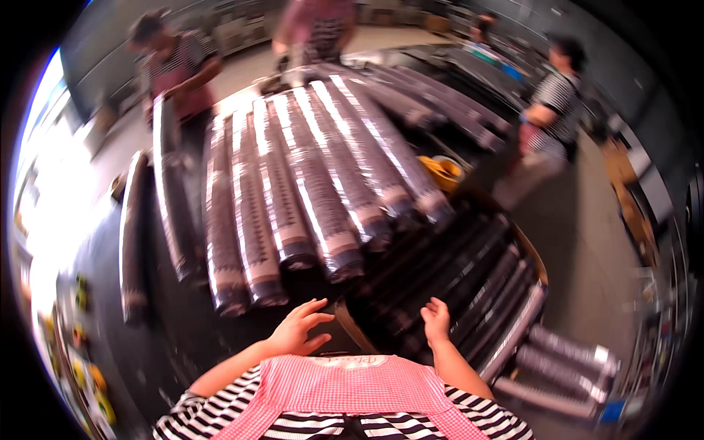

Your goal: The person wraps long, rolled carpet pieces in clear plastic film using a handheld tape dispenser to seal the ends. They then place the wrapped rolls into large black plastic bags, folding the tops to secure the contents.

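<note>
My left hand (299, 328) is open and holds nothing, its fingers apart, near the close ends of several plastic-wrapped dark rolls (312, 194). These rolls lie side by side on a dark table (158, 359), their shiny wrap catching the light. Over an open cardboard box (352, 326) my right hand (436, 320) has its fingers curled in, with nothing visible in them. Inside the box lie several dark wrapped rolls (480, 293), slanting away from me. The inner side of the right hand is partly hidden.
Two more rolls (134, 242) lie apart at the left. A yellow tape roll (441, 173) sits beyond the box. More wrapped rolls (565, 359) lie right of it. A person (176, 66) handles a roll at the far left; another stands behind the table, another (554, 103) at the right.
</note>
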The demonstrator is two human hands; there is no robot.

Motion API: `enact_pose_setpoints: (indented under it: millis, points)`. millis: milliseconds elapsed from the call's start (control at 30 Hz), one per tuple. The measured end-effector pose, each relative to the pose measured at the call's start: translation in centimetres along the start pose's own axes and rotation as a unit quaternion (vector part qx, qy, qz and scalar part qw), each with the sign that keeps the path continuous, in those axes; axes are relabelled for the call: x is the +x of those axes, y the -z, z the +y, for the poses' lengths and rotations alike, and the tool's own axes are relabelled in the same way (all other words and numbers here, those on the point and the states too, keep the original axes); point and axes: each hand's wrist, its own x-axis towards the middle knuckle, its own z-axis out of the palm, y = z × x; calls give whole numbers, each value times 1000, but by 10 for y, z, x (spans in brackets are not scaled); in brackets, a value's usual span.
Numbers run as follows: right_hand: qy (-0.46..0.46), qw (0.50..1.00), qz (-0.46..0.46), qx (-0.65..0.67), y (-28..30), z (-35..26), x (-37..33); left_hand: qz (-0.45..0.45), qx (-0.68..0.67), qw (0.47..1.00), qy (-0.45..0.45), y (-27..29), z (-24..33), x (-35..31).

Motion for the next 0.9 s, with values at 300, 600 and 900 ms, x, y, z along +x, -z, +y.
enact_pose_setpoints:
  millis: [300, 600, 900]
  points:
    - [-102, 987, -108, -51, 93, 10, -265, -214, -52, 965, -140, -84, 32, 4]
    - [-201, 969, -127, -60, 203, 78, -421, -427, 86, 862, -258, -204, 152, -26]
    - [-353, 934, 48, 6, 424, 197, -621, -591, 182, 723, -308, -442, 321, -100]
